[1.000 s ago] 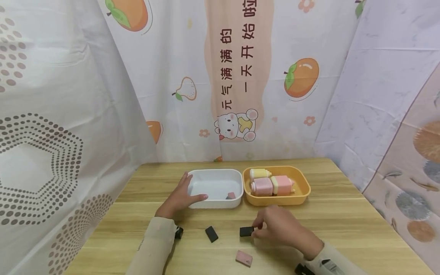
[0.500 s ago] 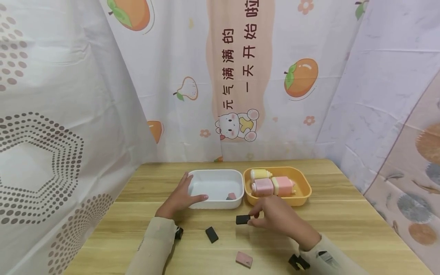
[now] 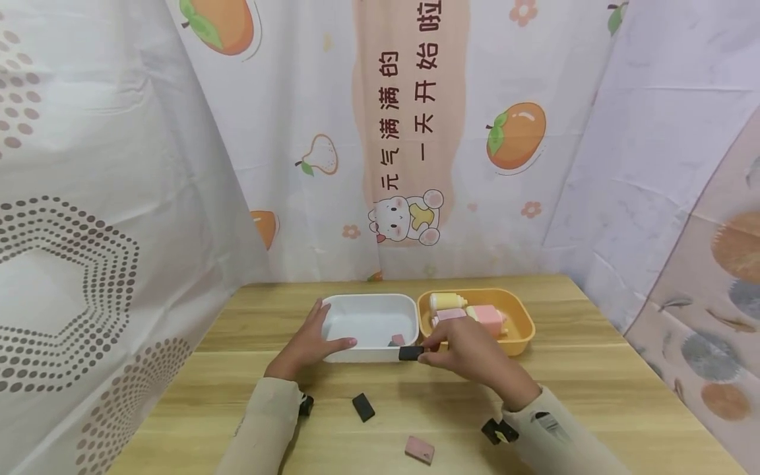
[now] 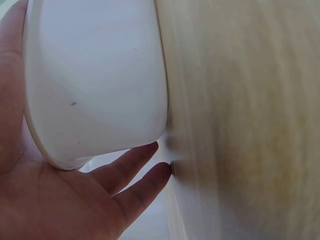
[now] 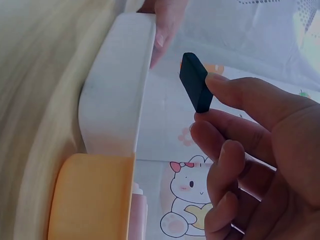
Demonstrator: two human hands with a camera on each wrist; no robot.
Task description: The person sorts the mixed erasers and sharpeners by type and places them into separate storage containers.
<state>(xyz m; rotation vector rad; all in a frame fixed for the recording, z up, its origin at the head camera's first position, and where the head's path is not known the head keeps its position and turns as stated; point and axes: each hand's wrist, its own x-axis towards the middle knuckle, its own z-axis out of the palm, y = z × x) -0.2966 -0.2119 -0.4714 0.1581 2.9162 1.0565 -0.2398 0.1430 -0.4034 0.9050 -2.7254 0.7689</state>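
Held between the thumb and fingertips of my right hand [image 3: 475,356] is a small black rectangular block [image 3: 410,353]. It overlaps the near right corner of the white tray [image 3: 362,355] in the head view; the right wrist view shows the block [image 5: 194,82] tilted and raised above rim height. My left hand [image 3: 305,346] rests spread against the tray's left end, thumb along the near rim and fingers on the outside. Inside the tray lie a pink block [image 3: 398,340] and a greyish piece. Another black block [image 3: 363,408] and a pink block [image 3: 419,450] lie on the table.
A yellow-orange tray [image 3: 525,330] stands right beside the white one. It holds a yellow bottle [image 3: 445,301] and two pink bottles, one partly hidden behind my right hand. A printed curtain [image 3: 332,218] hangs along the table's back edge.
My right hand has lifted the black block off the table and carried it forward and slightly left, up to the white tray's near edge. My left hand has stayed in place.
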